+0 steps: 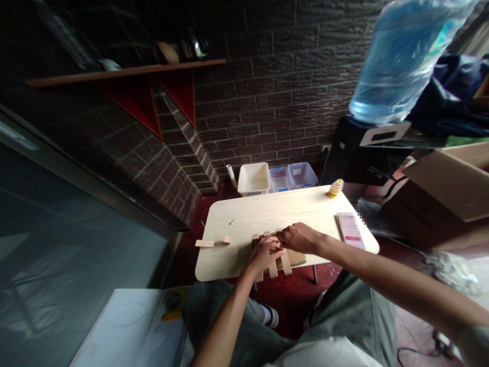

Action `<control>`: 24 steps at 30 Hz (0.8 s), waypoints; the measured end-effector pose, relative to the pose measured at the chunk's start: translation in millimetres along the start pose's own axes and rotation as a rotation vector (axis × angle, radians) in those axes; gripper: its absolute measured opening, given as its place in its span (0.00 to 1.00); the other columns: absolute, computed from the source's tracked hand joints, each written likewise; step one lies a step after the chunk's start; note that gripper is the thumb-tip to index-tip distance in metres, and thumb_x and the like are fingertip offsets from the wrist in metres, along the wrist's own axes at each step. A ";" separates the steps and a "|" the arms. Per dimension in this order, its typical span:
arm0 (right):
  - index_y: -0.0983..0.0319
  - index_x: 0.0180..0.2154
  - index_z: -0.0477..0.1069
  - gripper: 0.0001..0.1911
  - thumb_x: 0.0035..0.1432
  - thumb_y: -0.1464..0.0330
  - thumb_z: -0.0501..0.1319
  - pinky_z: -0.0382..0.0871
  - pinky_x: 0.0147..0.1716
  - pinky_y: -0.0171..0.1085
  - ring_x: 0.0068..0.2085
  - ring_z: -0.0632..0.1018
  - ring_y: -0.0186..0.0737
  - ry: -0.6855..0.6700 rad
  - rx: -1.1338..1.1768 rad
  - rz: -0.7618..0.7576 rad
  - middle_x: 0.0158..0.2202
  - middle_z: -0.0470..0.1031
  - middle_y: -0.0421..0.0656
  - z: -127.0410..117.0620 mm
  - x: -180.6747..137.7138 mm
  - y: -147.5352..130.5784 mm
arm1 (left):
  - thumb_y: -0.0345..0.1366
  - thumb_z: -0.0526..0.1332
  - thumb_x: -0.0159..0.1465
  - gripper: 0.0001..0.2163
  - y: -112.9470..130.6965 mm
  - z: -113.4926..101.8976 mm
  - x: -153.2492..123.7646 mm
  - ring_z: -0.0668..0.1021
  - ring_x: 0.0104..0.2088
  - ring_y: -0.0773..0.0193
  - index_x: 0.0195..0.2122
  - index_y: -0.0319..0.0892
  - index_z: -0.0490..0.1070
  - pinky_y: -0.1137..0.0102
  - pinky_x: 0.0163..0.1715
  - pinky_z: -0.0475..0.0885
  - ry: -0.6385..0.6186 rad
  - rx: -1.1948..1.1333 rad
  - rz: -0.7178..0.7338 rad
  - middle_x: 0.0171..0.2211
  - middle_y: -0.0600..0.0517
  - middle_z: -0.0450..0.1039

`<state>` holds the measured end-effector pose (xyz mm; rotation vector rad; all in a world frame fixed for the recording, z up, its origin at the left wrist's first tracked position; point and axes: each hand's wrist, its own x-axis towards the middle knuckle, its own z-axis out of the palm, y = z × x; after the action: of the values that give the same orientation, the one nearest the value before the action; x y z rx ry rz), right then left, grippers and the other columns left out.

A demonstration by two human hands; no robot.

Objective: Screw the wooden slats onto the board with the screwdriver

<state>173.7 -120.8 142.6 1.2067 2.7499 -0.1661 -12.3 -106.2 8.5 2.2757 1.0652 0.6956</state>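
Observation:
Several pale wooden slats (272, 269) lie side by side near the front edge of the table, over a flat piece of brown cardboard (297, 258). My left hand (265, 251) rests on the slats with its fingers bent and pressed together at their upper part. Right beside it, my right hand (300, 237) is closed, its fingertips meeting those of my left hand. A small touch of yellow shows between the hands, but what they grip is too small and covered to name. To the left lies a separate wooden piece (206, 243) with a rounded end.
The light wooden table (244, 211) carries a small metal bit (231, 222), a yellow-capped bottle (335, 188) and a phone (349, 232). Plastic bins (254, 178) stand behind it by the brick wall. At right are a water dispenser (353, 148) and a cardboard box (443, 178).

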 end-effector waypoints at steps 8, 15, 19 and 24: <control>0.64 0.47 0.72 0.16 0.67 0.59 0.55 0.69 0.32 0.36 0.38 0.81 0.48 -0.025 0.011 0.077 0.36 0.80 0.51 -5.5 0.0 -3.5 | 0.38 0.67 0.60 0.05 -1.0 -0.5 -1.2 0.75 0.48 0.57 0.30 0.43 0.76 0.61 0.53 0.68 -0.012 0.007 -0.003 0.43 0.49 0.76; 0.63 0.49 0.71 0.18 0.69 0.59 0.52 0.70 0.35 0.37 0.39 0.81 0.48 0.007 0.018 0.082 0.38 0.80 0.51 -1.8 -2.0 -6.5 | 0.39 0.69 0.57 0.07 1.4 -0.2 0.1 0.75 0.46 0.57 0.28 0.43 0.75 0.62 0.50 0.69 -0.005 0.017 -0.018 0.40 0.49 0.76; 0.61 0.52 0.70 0.17 0.68 0.61 0.52 0.70 0.37 0.37 0.42 0.80 0.46 0.008 0.039 0.046 0.42 0.79 0.51 -2.9 -5.9 -5.4 | 0.35 0.69 0.56 0.05 0.7 2.2 -0.6 0.75 0.44 0.58 0.26 0.42 0.74 0.63 0.49 0.69 0.020 0.044 -0.022 0.38 0.50 0.76; 0.62 0.51 0.71 0.15 0.69 0.66 0.50 0.70 0.38 0.37 0.42 0.80 0.44 0.015 0.052 0.021 0.42 0.79 0.51 -1.6 -6.1 -2.0 | 0.36 0.67 0.58 0.03 -1.0 2.7 -1.9 0.75 0.45 0.59 0.29 0.44 0.75 0.64 0.49 0.68 0.014 0.049 0.003 0.40 0.51 0.75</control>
<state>176.1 -126.3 145.3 1.2543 2.7604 -0.2285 -12.2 -107.9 5.4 2.3177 1.0966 0.6945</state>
